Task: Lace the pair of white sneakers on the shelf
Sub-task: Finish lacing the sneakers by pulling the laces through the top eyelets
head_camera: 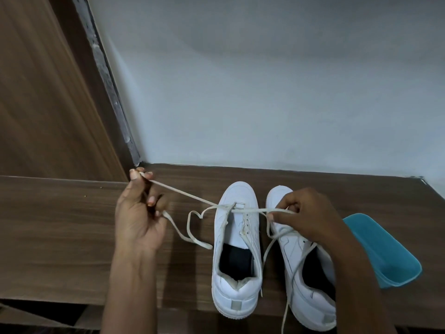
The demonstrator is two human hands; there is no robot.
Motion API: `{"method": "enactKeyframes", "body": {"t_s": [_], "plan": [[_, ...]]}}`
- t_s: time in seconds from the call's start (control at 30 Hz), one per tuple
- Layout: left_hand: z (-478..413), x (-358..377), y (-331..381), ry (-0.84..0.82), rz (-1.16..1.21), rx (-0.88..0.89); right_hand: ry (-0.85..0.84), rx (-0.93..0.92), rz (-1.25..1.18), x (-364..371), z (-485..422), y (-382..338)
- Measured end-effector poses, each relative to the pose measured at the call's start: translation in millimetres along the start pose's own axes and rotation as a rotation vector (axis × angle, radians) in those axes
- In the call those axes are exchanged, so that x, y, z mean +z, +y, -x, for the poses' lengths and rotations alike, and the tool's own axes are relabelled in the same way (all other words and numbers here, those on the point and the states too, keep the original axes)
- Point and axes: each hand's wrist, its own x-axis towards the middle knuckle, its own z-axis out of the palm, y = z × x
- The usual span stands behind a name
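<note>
At the right edge of my view I see a teal plastic tub point(385, 251), tilted so its hollow shows. At the back stands a pale grey wall point(265, 80). On the left is a brown wood-grain panel point(36, 92), and a rough grey strip point(106, 75) runs between the two.

Two sneakers point(237, 249) side by side on shelf point(60, 237), tub point(385, 251) right.

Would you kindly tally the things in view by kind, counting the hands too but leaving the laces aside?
White sneakers: 2, the left sneaker and the right sneaker
Teal plastic containers: 1, the teal container
Hands: 2, the left hand and the right hand, each holding the lace
Total: 5
</note>
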Motion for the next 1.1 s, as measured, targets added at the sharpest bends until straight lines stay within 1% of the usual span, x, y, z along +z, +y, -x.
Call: {"method": "enactKeyframes", "body": {"t_s": [0.03,0.07,0.13,0.17,0.23,0.27,0.3,0.4,0.47,0.57,0.7,0.77,0.83,0.87,0.97,1.03,1.1], "plan": [[-0.6,-3.0,2.3,0.015,-0.026,0.007,0.062,-0.015,-0.048,-2.3,-0.2,3.1],[0.3,-3.5,1.8,0.032,-0.107,0.014,0.118,-0.028,-0.145,-2.9,-0.2,4.4],[2.1,-0.3,-8.3,0.029,-0.385,0.032,0.170,-0.057,-0.331,1.1,-0.9,1.3],[3.3,1.7,-16.7,-0.015,-0.575,0.056,0.167,-0.069,-0.376,5.4,-1.2,-3.7],[3.9,1.3,-37.7,-0.154,-1.014,0.144,0.151,-0.085,-0.436,16.8,-2.1,-15.8],[3.6,-1.5,-48.1,-0.216,-1.195,0.179,0.146,-0.095,-0.454,23.0,-3.1,-20.9],[3.0,-4.6,-57.0,-0.267,-1.329,0.191,0.138,-0.111,-0.449,28.7,-3.9,-24.3],[3.7,-12.3,-75.3,-0.398,-1.609,0.174,0.103,-0.133,-0.391,42.2,-6.3,-27.1],[4.0,-15.8,-82.0,-0.432,-1.685,0.223,0.113,-0.142,-0.381,45.4,-8.0,-26.4],[5.4,-16.8,-85.2,-0.420,-1.681,0.329,0.106,-0.132,-0.352,46.7,-7.9,-27.3],[8.5,-15.3,-85.5,-0.414,-1.745,0.497,0.092,-0.082,-0.349,48.7,-9.4,-24.3],[6.0,-18.6,-82.1,-0.351,-1.690,0.517,0.102,-0.059,-0.337,48.5,-10.1,-20.5],[1.7,-19.7,-75.3,-0.268,-1.514,0.457,0.121,-0.037,-0.331,46.7,-10.2,-15.8],[0.4,-16.6,-70.1,-0.219,-1.364,0.389,0.129,-0.027,-0.332,45.5,-10.2,-13.8],[2.3,0.0,-51.8,-0.067,-0.800,0.116,0.143,0.002,-0.342,41.8,-10.0,-8.9],[2.3,5.7,-38.1,-0.035,-0.440,-0.016,0.139,0.014,-0.328,40.8,-10.3,-5.9],[0.0,4.4,-28.1,-0.055,-0.159,-0.102,0.126,0.000,-0.284,40.7,-10.4,-4.1]]}}
